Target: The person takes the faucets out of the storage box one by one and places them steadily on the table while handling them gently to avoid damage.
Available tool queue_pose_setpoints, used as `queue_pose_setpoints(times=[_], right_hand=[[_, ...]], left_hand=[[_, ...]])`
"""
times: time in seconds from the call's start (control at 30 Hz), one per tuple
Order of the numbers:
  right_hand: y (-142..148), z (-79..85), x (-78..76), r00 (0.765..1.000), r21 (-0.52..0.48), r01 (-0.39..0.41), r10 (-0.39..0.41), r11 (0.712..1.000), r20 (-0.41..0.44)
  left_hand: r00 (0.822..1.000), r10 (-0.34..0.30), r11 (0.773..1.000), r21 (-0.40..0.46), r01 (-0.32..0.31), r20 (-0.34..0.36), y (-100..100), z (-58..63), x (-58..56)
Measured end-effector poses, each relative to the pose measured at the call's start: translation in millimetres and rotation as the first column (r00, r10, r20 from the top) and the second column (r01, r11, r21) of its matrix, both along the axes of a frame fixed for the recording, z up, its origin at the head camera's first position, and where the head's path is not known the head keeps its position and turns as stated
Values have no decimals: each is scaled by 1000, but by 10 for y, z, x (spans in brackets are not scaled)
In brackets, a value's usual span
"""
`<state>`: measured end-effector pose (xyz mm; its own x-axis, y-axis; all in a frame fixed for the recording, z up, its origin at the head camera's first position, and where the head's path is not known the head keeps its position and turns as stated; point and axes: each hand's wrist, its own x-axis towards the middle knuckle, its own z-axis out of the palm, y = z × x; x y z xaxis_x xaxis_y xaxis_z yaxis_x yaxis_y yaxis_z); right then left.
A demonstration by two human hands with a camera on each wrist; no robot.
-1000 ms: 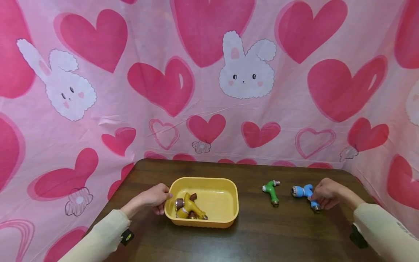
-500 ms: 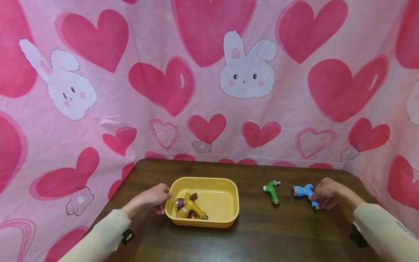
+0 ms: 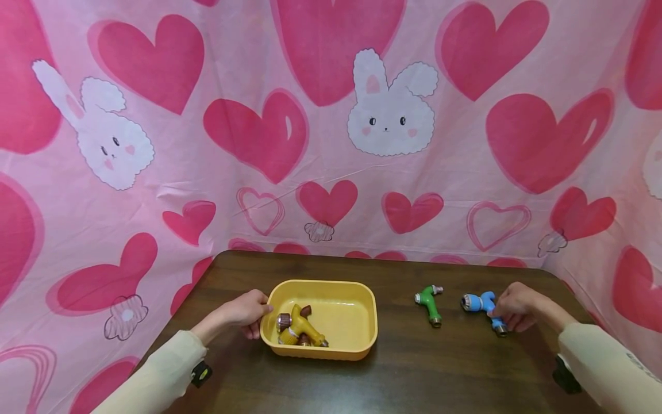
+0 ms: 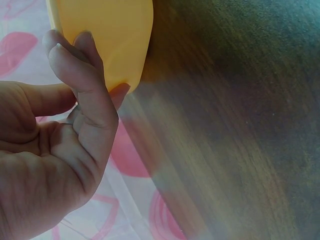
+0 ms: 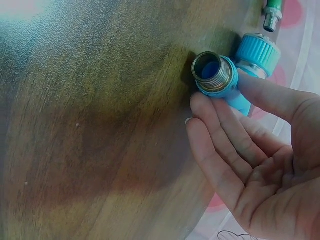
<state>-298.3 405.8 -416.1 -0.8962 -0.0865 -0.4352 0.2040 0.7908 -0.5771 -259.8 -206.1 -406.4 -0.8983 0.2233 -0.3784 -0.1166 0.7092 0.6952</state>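
Observation:
My left hand pinches the left rim of a yellow plastic tub, thumb over the edge and fingers against the outer wall. Inside the tub lie a yellow tap and a brown one partly hidden under it. On the right, my right hand holds a blue tap between thumb and fingertips. Its threaded metal mouth and ribbed blue collar show in the right wrist view. A green tap lies left of the blue one.
A dark brown wooden table with rounded corners carries everything. Behind and beside it hangs a pink cloth with hearts and rabbits. Dark straps or devices sit at both wrists.

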Motion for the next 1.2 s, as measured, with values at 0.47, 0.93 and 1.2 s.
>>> queue_pose_setpoints(times=[0.47, 0.93, 1.2], right_hand=[[-10, -62, 66, 998, 1, 17, -17, 1000, -53], [-70, 15, 115, 999, 32, 6, -4, 999, -53], [-106, 81, 130, 995, 66, 4, 2, 998, -96]], left_hand=[[1000, -5, 1000, 1, 5, -15, -4, -1, 11], [1000, -8, 1000, 4, 8, -22, -10, -9, 16], [999, -27, 1000, 11, 27, -19, -7, -1, 6]])
